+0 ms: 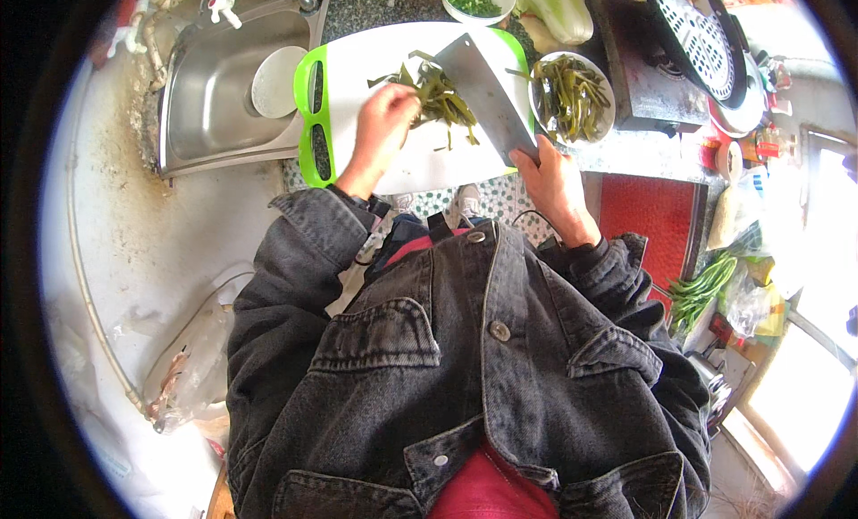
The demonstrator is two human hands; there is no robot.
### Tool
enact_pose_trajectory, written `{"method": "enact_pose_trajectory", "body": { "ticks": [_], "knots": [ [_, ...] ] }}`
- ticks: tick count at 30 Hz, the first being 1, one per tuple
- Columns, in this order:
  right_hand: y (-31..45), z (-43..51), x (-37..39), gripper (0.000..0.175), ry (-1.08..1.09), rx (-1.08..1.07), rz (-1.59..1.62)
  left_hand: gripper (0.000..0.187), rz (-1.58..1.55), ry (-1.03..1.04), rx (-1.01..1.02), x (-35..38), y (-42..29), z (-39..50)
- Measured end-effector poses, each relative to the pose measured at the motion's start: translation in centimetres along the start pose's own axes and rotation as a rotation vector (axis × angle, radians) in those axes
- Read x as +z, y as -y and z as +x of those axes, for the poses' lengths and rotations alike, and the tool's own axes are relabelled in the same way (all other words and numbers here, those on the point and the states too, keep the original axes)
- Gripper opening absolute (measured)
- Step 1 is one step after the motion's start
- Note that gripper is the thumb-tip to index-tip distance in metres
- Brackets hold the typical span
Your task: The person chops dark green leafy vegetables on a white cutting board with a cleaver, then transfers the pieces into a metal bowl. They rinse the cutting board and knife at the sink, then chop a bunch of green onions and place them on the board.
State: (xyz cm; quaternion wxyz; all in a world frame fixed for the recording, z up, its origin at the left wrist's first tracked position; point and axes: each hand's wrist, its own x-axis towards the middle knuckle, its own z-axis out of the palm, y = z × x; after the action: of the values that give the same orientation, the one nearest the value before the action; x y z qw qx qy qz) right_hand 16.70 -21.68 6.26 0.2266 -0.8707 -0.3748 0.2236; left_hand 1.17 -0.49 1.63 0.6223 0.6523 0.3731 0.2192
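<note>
My right hand [553, 180] grips a broad steel cleaver [484, 93]; its blade slants across the right part of a white cutting board [395, 163] with green edges. Beside the blade lies a loose heap of dark green strips [439, 100], apparently kelp or pickled greens. My left hand [389, 120] is at the heap's left side with its fingers curled and slightly blurred. Whether strips are pinched in those fingers is hidden. Just right of the board, a white bowl [608, 120] holds more of the same strips, and one strip crosses near its rim.
A steel sink [208, 83] with a white bowl [278, 83] in it adjoins the board's left side. Behind the board are a bowl of chopped greens [472, 4] and a pale cabbage [560, 13]. A stove [643, 90] and perforated pan [697, 49] stand right; green beans [700, 287] lie nearer.
</note>
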Motion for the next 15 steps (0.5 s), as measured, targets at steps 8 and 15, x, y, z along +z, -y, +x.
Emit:
{"method": "enact_pose_trajectory", "body": {
  "ticks": [8,15],
  "knots": [
    [0.8,-0.1,-0.8,0.029,0.151,-0.037,0.015,0.015,-0.270,-0.096,-0.264,-5.5,-0.1,0.6],
    [1.2,-0.1,0.5,0.025,0.286,-0.316,-0.060,0.021,-0.009,-0.348,-0.415,-6.5,6.4,-4.1]
  ]
}}
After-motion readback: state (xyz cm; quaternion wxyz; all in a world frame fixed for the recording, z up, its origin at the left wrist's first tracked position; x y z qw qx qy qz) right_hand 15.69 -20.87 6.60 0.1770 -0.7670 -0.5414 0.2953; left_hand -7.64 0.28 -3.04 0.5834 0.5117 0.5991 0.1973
